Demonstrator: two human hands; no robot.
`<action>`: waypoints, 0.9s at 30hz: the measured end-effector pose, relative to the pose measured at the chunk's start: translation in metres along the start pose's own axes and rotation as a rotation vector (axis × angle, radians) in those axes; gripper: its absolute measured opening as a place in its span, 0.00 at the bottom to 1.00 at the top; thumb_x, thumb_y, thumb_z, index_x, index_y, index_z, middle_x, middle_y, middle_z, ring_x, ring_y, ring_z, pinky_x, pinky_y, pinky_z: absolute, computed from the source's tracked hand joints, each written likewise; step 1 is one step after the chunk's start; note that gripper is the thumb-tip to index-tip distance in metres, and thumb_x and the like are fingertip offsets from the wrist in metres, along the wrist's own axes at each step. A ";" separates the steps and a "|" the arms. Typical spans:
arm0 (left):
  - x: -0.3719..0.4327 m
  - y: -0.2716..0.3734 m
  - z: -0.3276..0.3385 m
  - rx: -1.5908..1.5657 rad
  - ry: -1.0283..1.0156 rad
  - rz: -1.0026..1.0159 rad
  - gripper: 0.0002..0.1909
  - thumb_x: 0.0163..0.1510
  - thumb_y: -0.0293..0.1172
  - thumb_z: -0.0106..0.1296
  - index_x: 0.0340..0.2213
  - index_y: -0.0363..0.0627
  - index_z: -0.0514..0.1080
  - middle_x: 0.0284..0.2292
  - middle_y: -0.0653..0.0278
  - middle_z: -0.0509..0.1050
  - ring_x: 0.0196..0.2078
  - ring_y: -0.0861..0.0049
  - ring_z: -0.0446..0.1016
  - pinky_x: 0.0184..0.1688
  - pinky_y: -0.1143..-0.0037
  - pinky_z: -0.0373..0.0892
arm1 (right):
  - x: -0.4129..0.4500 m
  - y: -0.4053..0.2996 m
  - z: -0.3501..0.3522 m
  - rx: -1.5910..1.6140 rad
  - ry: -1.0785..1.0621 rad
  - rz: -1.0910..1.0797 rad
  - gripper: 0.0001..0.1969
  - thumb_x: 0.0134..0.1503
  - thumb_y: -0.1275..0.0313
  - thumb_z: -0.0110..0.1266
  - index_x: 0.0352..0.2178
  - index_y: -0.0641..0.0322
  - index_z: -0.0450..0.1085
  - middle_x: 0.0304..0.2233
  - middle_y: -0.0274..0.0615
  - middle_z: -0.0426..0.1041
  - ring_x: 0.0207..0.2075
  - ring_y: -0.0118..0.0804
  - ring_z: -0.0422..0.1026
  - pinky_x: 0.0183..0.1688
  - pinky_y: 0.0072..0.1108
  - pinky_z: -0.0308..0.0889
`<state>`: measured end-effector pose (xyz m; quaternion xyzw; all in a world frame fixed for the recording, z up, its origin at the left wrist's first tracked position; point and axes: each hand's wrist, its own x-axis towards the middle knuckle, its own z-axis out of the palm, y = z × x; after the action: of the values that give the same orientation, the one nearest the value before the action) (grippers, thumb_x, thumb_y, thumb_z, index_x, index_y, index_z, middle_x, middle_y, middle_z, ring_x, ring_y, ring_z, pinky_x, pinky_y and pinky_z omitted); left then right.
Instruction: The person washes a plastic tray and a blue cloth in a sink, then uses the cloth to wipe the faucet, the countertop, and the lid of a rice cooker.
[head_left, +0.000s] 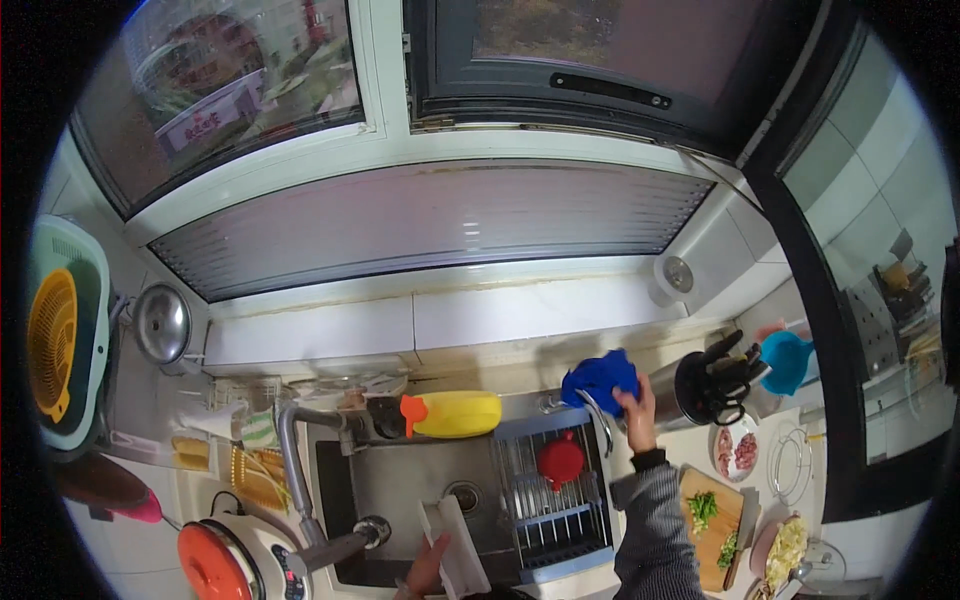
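Observation:
My left hand (427, 564) grips one side of a long white plastic tray (456, 544), which is tilted over the stainless steel sink (405, 480). Beyond the sink's right rear corner, my right hand (637, 409) has its fingers on a bunched blue cloth (596, 379). That cloth lies against a slim curved metal spout (598, 420), and its far side is hidden. Below the cloth, a red lidded item (561, 461) rests on a wire drain rack (532, 514) set across the sink's right part. The grey faucet (296, 465) arches over the sink's left side.
Behind the sink lies a yellow bottle (457, 414) with an orange cap. A knife holder (690, 390) with knives and scissors stands right of my right hand. Nearer are a plate of meat (736, 448) and a cutting board (705, 555) with chopped greens. An electric cooker (247, 559) stands left.

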<state>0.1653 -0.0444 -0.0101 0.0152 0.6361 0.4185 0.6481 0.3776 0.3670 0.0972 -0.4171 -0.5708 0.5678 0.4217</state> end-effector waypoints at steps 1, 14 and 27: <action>-0.006 0.014 0.014 -0.160 -0.020 0.001 0.33 0.55 0.50 0.45 0.54 0.40 0.53 0.47 0.58 0.63 0.49 0.70 0.62 0.49 0.72 0.60 | -0.026 0.003 -0.012 -0.200 0.081 -0.068 0.14 0.52 0.74 0.47 0.42 0.66 0.63 0.35 0.40 0.70 0.36 0.30 0.66 0.41 0.20 0.61; -0.063 0.108 0.102 -0.202 -0.309 0.161 0.29 0.53 0.41 0.49 0.53 0.46 0.53 0.46 0.66 0.63 0.49 0.76 0.62 0.50 0.73 0.60 | -0.218 0.027 -0.048 -1.154 0.289 -0.107 0.24 0.43 0.66 0.56 0.42 0.63 0.62 0.36 0.50 0.66 0.39 0.51 0.64 0.43 0.36 0.59; -0.067 0.199 0.243 -0.141 -0.260 0.905 0.19 0.54 0.25 0.48 0.45 0.38 0.55 0.36 0.67 0.68 0.38 0.81 0.67 0.41 0.81 0.65 | -0.158 -0.099 -0.001 0.666 -0.174 0.339 0.23 0.60 0.65 0.36 0.54 0.67 0.47 0.46 0.53 0.62 0.34 0.42 0.73 0.32 0.21 0.74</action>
<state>0.2760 0.1716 0.2007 0.2989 0.4494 0.6955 0.4743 0.4261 0.2155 0.1949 -0.2959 -0.3117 0.8170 0.3844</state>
